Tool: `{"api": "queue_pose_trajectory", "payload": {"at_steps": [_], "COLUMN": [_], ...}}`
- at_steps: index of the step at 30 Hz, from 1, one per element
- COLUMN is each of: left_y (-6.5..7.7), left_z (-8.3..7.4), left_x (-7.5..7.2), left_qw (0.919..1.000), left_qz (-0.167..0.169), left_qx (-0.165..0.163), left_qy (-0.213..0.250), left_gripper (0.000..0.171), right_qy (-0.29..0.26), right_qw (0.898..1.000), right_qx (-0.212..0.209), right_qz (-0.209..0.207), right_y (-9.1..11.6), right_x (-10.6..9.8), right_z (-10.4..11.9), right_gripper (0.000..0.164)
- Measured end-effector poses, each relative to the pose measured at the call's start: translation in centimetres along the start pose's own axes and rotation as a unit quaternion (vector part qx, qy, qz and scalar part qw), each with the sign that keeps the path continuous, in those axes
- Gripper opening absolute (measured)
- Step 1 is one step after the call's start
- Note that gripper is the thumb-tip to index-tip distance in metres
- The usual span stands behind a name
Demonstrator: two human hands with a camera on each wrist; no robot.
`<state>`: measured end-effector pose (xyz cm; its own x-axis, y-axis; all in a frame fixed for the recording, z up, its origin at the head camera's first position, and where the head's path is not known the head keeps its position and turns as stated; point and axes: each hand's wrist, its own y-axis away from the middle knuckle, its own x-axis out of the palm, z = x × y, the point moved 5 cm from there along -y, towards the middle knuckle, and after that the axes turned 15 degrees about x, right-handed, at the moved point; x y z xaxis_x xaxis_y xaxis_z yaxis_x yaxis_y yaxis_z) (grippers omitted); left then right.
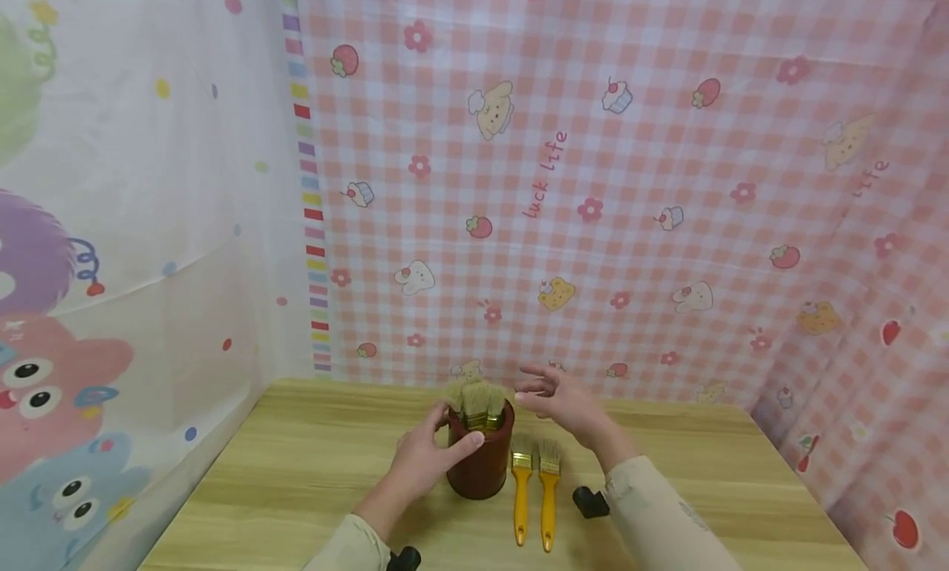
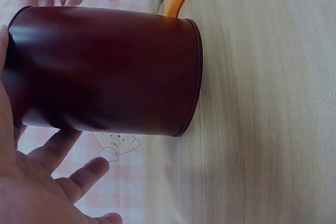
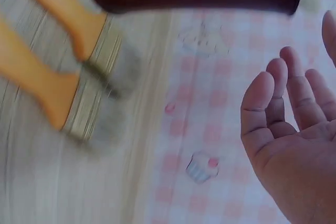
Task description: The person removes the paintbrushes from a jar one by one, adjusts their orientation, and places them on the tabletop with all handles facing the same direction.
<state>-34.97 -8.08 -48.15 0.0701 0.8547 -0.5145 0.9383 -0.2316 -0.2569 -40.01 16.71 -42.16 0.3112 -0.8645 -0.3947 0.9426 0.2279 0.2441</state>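
So there's one dark red cup [image 1: 478,468] here, standing upright in the lower middle of the head view on a wood-look table [image 1: 296,464], with a bunch of brushes [image 1: 477,400] in it bristles up. Looks like at least three, but they overlap too much for a sure count. Two loose brushes [image 1: 522,497] with yellow-orange handles lie side by side just right of it, plus two black objects [image 1: 591,503], one lower right of centre, one at the bottom edge. One left hand [image 1: 423,464] grips the cup at its rim, thumb on the near side; one right hand [image 1: 567,402] is up to the right, fingers loosely bent, holding nothing. Only readable text is "luck life" on the pink checked cloth [image 1: 667,142], with another "life" far right. Left wrist cam gets the cup's base edge up close; right wrist cam shows grooved metal bands on the loose brushes, bristles blurry; only the head cam catches the black bits.
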Motion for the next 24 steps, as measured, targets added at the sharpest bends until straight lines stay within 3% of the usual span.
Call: {"api": "queue_pose_trajectory", "payload": {"at_steps": [5, 14, 19, 24], "left_y": [-0.1, 0.0, 0.1, 0.1], "left_z": [0.2, 0.3, 0.3, 0.1], "left_x": [0.1, 0.2, 0.1, 0.0], "left_qw": [1.0, 0.9999, 0.9999, 0.9999], "left_qz": [0.004, 0.003, 0.002, 0.001], "left_qx": [-0.001, -0.005, -0.007, 0.0], "left_qy": [0.004, 0.014, 0.012, 0.012], "left_gripper": [0.098, 0.097, 0.1, 0.098], "right_qy": [0.016, 0.066, 0.16, 0.221], "right_qw": [1.0, 0.996, 0.98, 0.965], "right_qx": [-0.024, -0.041, -0.072, -0.1], "right_qz": [0.013, -0.031, -0.095, -0.101], "right_y": [-0.1, -0.9, -0.5, 0.1], "right_x": [1.9, 3.2, 3.7, 4.6], "right_z": [1.5, 1.9, 2.9, 3.7], "right_gripper": [0.069, 0.056, 0.054, 0.06]}}
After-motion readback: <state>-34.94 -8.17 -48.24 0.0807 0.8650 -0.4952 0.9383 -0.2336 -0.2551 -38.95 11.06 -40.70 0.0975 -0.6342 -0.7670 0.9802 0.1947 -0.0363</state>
